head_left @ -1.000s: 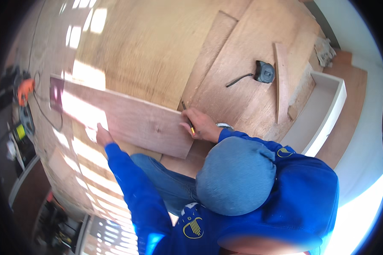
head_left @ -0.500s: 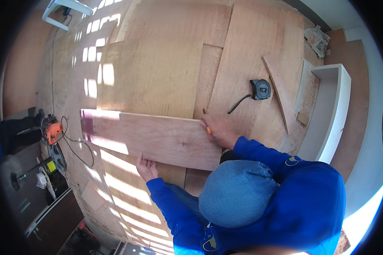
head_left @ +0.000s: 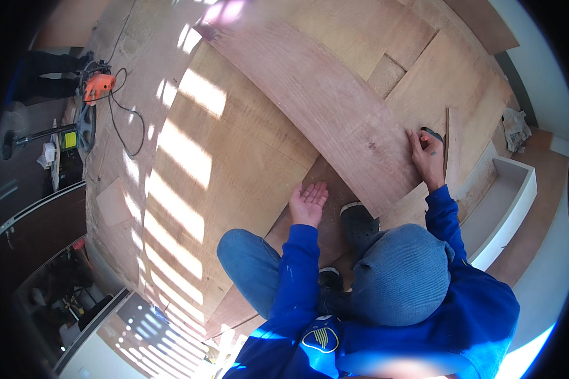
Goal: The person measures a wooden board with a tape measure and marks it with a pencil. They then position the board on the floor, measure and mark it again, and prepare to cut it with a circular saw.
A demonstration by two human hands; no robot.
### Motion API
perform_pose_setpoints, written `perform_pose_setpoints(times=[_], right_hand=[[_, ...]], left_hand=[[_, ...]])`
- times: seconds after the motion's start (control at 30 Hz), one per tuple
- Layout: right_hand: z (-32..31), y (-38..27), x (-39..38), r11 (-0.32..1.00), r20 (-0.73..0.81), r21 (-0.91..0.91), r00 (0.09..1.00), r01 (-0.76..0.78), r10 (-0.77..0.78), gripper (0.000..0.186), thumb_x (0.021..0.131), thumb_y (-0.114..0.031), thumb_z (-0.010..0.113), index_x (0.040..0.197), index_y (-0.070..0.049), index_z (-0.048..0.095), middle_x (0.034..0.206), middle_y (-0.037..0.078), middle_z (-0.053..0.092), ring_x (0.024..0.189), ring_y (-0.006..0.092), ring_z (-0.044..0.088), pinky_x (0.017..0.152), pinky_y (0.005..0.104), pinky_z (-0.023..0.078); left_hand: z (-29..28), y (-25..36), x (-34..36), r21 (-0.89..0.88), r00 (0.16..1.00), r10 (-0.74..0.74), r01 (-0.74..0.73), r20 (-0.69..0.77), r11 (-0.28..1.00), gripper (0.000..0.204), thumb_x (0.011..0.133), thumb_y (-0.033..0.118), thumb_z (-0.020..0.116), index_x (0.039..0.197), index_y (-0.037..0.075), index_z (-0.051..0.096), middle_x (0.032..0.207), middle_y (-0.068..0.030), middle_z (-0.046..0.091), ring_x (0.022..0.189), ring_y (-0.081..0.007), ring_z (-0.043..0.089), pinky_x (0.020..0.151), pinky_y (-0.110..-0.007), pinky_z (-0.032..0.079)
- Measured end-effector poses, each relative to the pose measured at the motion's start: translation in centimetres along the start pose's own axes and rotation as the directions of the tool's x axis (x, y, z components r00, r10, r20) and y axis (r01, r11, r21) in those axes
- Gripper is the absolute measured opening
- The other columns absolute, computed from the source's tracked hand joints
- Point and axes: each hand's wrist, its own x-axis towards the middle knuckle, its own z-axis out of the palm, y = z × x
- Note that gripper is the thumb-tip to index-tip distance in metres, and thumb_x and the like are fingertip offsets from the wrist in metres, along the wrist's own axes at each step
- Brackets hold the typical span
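Observation:
A long reddish-brown wooden board [head_left: 335,95] lies slanting across the plywood floor, its purple-tinted end far off to the left. Beside the board's near long edge, my left hand [head_left: 310,201] is open, palm up and fingers apart, apparently not touching it. My right hand [head_left: 428,159] rests against the board's right-hand edge, fingers bent. Whatever it may hold is hidden; the pencil seen earlier does not show. Just behind that hand, a black tape measure [head_left: 432,133] is partly covered.
A narrow wooden strip [head_left: 452,142] lies right of my right hand. Farther right are a white open box-like frame [head_left: 512,189] and a crumpled bag [head_left: 515,129]. An orange power tool [head_left: 99,86] with a looped cord is at left. My black clog [head_left: 359,226] stands near the board.
The view has turned, so the board now slants more steeply. My left hand has come away from the board's edge and turned palm up. My right hand is now close to the tape measure.

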Motion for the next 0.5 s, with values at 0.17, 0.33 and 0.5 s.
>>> perform_pose_setpoints(times=[0.17,0.33,0.5], right_hand=[[-3.7,0.6,-3.8,0.999,0.025,-0.045,0.999,-0.026,0.027,0.041,0.104,-0.032,0.071,0.087,0.005,0.072,0.062,0.002,0.047,0.063,0.0097,0.042,0.057,0.0349,0.037],[-8.4,2.3,-9.8,0.981,-0.053,-0.085,0.984,-0.175,0.171,0.048,0.106,-0.037,0.068,0.105,0.010,0.076,0.075,0.003,0.068,0.072,0.0106,0.056,0.067,0.0306,0.048],[-8.7,5.7,-12.0,0.985,-0.278,0.063,0.945,-0.161,0.172,0.054,0.107,-0.040,0.066,0.108,0.013,0.075,0.080,0.004,0.070,0.076,0.0099,0.058,0.070,0.0295,0.050]], left_hand=[[-0.6,-1.2,0.6,-0.403,0.936,0.347,-0.294,0.064,0.867,0.062,0.102,0.035,0.066,0.143,-0.006,0.044,0.144,-0.0239,0.055,0.134,-0.0415,0.057,0.113,-0.053,0.048],[0.0,-1.9,1.7,-0.587,0.919,0.390,-0.281,0.065,0.760,0.059,0.099,0.037,0.072,0.141,0.000,0.051,0.137,-0.0164,0.058,0.131,-0.0350,0.057,0.111,-0.050,0.048],[-0.2,0.3,1.9,-0.512,0.872,0.461,-0.325,0.161,0.795,0.052,0.098,0.031,0.073,0.139,0.003,0.056,0.133,-0.0139,0.063,0.129,-0.0323,0.058,0.107,-0.047,0.049]])
